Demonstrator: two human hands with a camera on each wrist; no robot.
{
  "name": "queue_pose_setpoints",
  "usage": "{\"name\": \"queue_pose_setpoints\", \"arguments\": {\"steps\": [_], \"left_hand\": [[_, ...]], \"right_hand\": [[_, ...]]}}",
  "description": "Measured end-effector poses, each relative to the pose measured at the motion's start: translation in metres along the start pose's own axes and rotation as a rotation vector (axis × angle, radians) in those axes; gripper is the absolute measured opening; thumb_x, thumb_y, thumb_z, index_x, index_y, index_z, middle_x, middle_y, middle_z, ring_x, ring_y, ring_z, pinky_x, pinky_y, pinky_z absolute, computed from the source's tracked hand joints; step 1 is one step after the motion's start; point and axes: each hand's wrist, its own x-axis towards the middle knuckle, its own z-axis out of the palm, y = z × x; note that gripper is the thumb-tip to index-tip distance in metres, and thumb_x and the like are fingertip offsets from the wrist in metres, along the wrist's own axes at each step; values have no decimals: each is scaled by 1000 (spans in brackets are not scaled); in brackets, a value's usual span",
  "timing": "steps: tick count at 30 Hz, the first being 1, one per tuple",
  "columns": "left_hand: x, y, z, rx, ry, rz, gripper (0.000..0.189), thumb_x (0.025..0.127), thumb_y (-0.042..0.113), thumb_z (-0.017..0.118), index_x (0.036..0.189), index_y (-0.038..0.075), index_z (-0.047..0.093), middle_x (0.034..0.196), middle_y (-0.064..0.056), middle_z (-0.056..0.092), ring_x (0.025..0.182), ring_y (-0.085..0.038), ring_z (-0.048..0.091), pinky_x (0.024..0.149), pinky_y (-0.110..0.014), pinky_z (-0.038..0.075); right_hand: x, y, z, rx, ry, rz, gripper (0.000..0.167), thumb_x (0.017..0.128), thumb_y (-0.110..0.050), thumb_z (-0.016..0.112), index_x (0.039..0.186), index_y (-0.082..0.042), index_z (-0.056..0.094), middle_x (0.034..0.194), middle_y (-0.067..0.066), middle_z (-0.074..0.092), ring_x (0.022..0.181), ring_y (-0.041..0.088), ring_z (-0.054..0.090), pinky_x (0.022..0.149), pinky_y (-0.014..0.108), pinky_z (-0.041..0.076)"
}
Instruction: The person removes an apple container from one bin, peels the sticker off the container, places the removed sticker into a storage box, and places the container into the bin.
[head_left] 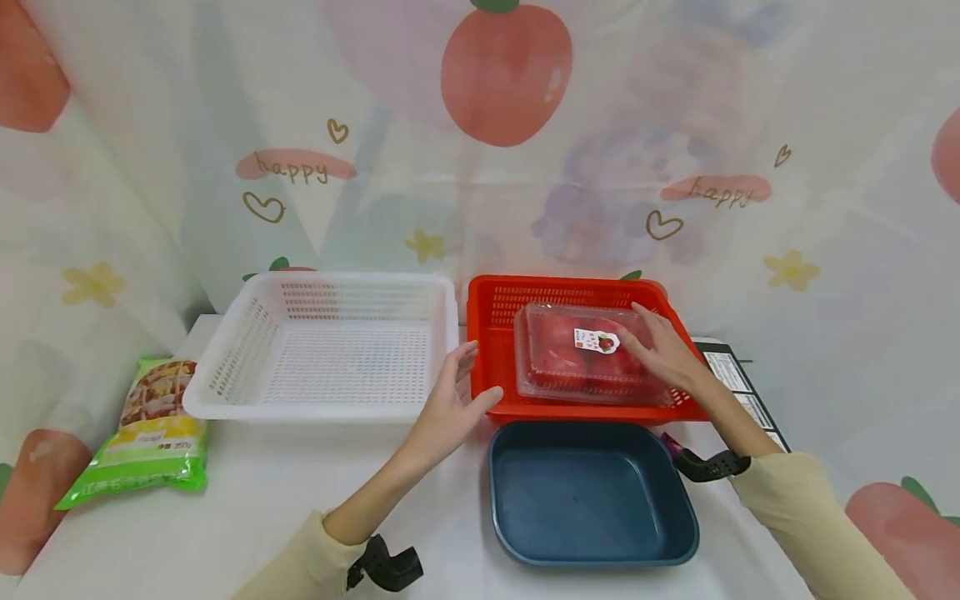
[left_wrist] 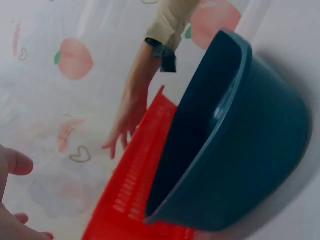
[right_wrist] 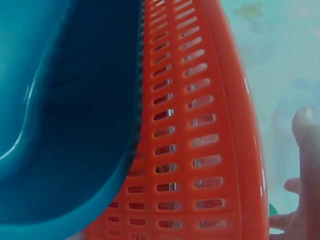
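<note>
A clear plastic box (head_left: 558,354) with red contents and a white label lies in the red basket (head_left: 491,400). My right hand (head_left: 663,350) is over the box's right side, fingers spread; whether it touches the lid I cannot tell. In the right wrist view part of that hand shows beyond the basket's slotted wall (right_wrist: 225,125). Near the basket's front left corner is my left hand (head_left: 450,408), its fingers loosely bent with nothing between them. In front of the basket stands a dark blue basin (head_left: 592,492) with nothing in it.
A white slotted basket (head_left: 345,358) stands left of the red one. At the far left lies a green and yellow food packet (head_left: 157,433). A black-and-white flat item (head_left: 738,383) is partly hidden behind the right arm. A printed curtain (head_left: 420,200) hangs behind.
</note>
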Motion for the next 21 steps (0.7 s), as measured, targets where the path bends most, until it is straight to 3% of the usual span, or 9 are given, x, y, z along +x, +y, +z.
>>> {"name": "queue_pose_setpoints", "arguments": {"steps": [6, 14, 21], "left_hand": [[5, -14, 21, -23, 79, -30, 78, 88, 22, 68, 150, 29, 22, 152, 4, 31, 136, -22, 37, 97, -41, 52], [12, -26, 30, -10, 132, -17, 81, 87, 22, 68, 151, 31, 19, 154, 7, 26, 137, -20, 34, 97, -41, 52], [19, -32, 37, 94, 173, 0, 86, 87, 23, 68, 154, 32, 15, 162, 3, 13, 144, -25, 24, 102, -46, 48]], "right_hand": [[3, 5, 0, 25, 0, 16, 83, 95, -46, 51, 155, -5, 11, 155, 27, 22, 137, 47, 26, 101, 70, 35], [1, 11, -1, 84, -37, 40, 83, 95, -49, 47, 157, -13, 4, 156, 26, 20, 134, 46, 30, 97, 68, 41], [3, 22, -1, 290, -143, 71, 80, 98, -46, 45, 157, -23, -3, 156, 26, 21, 130, 47, 38, 89, 59, 52]]}}
